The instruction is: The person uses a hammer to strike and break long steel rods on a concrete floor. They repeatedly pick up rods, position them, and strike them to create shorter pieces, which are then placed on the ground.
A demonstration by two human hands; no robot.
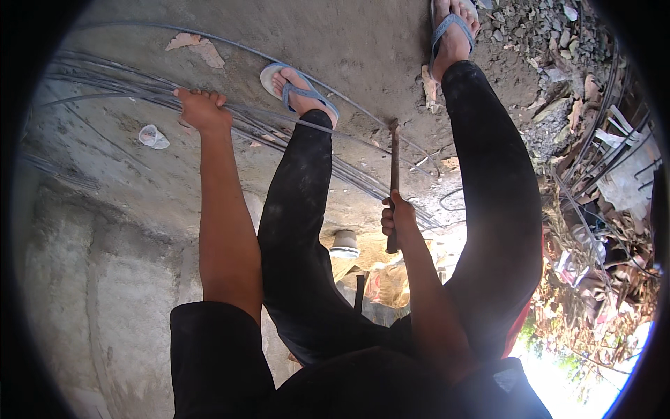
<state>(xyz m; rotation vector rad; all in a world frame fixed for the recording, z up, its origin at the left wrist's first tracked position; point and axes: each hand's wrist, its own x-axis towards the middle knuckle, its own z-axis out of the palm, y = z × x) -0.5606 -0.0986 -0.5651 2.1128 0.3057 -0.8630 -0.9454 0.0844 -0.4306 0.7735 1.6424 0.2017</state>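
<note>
My left hand [202, 109] is closed around a steel rod over a bundle of long grey rods [349, 174] on the ground. Whether it grips one rod or several cannot be told. My right hand [399, 215], between my legs, is wrapped round a rusty metal bar [395, 157] with a dark lower end. Its far tip meets, or lies just over, a long curved rod [279, 61] that runs past my sandalled foot.
A crumpled clear plastic cup [153, 137] lies left of the rods. Dry leaves [197, 50] are scattered on the dirt. A rough concrete wall [132, 293] stands at the left. Rubble [558, 42] and a heap of wires, plastic and dead leaves [607, 230] line the right side.
</note>
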